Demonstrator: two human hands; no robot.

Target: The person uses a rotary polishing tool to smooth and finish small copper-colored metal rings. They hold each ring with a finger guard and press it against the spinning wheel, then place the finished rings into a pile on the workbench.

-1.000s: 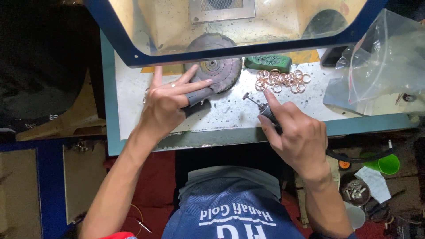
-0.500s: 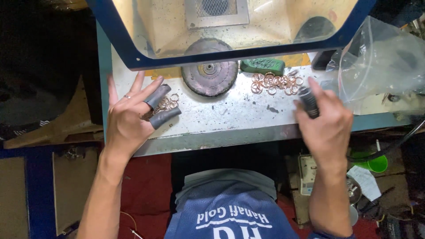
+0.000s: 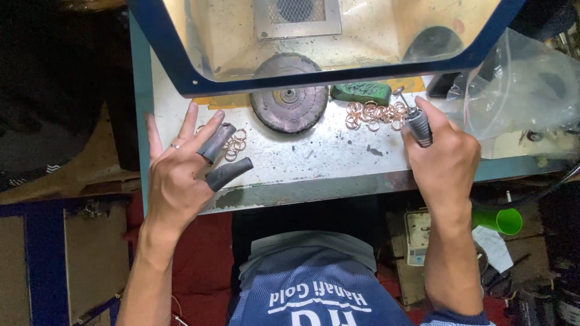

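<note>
Head view: rings (image 3: 373, 115) lie heaped on the bench (image 3: 302, 157) beside the buffing wheel (image 3: 290, 102). Right hand (image 3: 444, 160) grips a handpiece (image 3: 418, 125) at their edge; best to keep its tip low. Left hand (image 3: 181, 175) is spread wide, empty, near a smaller ring pile (image 3: 234, 145).

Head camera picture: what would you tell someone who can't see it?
The right hand holds a small black-handled tool beside a pile of copper-coloured rings on a metal bench. The left hand, fingers spread, wears grey fingertip covers near a round buffing wheel.
</note>
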